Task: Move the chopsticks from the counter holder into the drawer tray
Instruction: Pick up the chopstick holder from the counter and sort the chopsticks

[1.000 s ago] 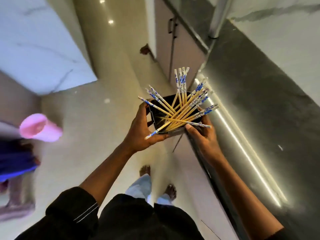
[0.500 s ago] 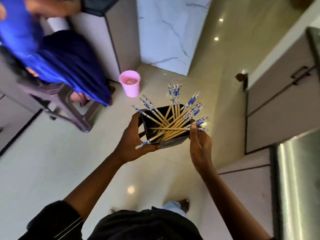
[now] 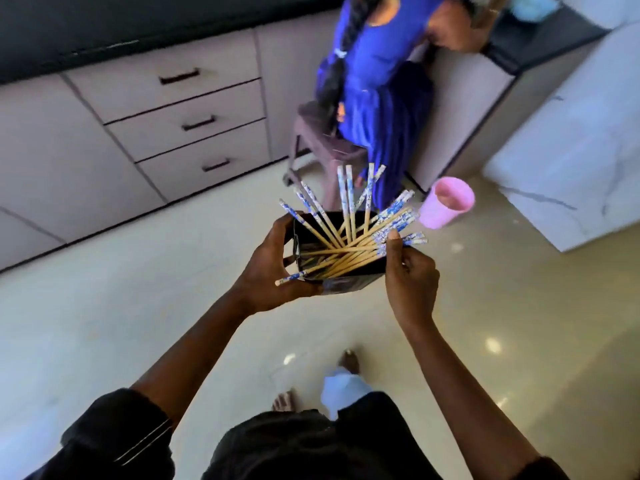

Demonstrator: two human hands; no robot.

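A black square holder (image 3: 349, 284) hangs in front of me above the floor, carried in both hands. Several wooden chopsticks (image 3: 349, 249) with blue-and-white patterned tops fan out of it in all directions. My left hand (image 3: 273, 268) wraps the holder's left side, thumb over the rim. My right hand (image 3: 410, 278) grips the right side, thumb pressed on a few chopstick tops. A stack of three closed drawers (image 3: 194, 123) with dark handles lies ahead to the left.
A person in blue clothes (image 3: 381, 98) sits on a brown stool (image 3: 322, 147) just beyond the holder. A pink cup (image 3: 446, 206) stands on the glossy floor to the right. A marble-faced block (image 3: 571, 150) fills the right side. My bare feet show below.
The view has swung round from the steel counter toward the cabinet with drawers and the seated person. Both hands keep their hold on the holder, which stays level.
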